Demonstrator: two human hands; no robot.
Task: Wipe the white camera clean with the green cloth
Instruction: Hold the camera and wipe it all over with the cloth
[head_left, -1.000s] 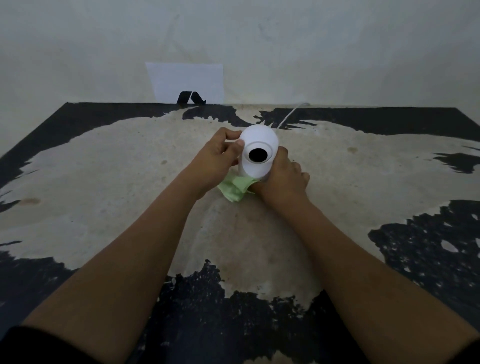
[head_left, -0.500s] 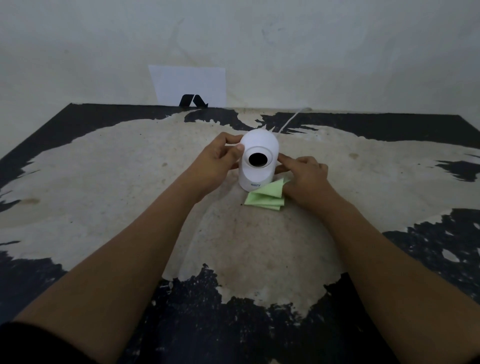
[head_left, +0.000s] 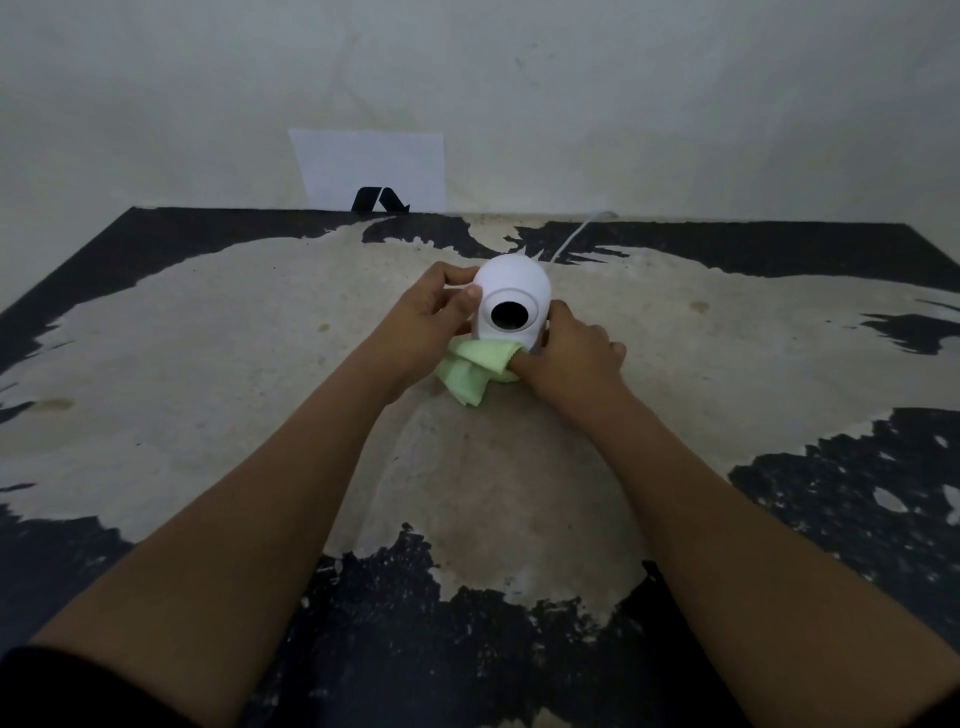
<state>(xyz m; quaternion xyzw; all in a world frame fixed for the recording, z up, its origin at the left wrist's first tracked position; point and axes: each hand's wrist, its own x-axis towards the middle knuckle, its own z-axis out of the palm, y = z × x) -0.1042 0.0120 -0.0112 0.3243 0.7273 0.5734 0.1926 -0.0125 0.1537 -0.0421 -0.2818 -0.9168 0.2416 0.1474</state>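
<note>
The white camera (head_left: 511, 286) stands upright at the table's middle, its round black lens facing me. My left hand (head_left: 431, 317) grips its left side, thumb on the front and fingers around the back. My right hand (head_left: 569, 358) holds the green cloth (head_left: 475, 369) bunched against the front of the camera's base, which the cloth hides. A loose corner of the cloth hangs down toward me onto the table.
The worn table (head_left: 208, 364) is beige with black patches and ends at a white wall. A white cable (head_left: 574, 236) runs from behind the camera to the wall. A white sheet (head_left: 371, 166) and a small black stand (head_left: 379, 200) lean at the table's back edge.
Half a second ago the cloth lay folded at the camera's front right under my right hand. Now that hand has swept it left across the base front. My left hand kept its grip.
</note>
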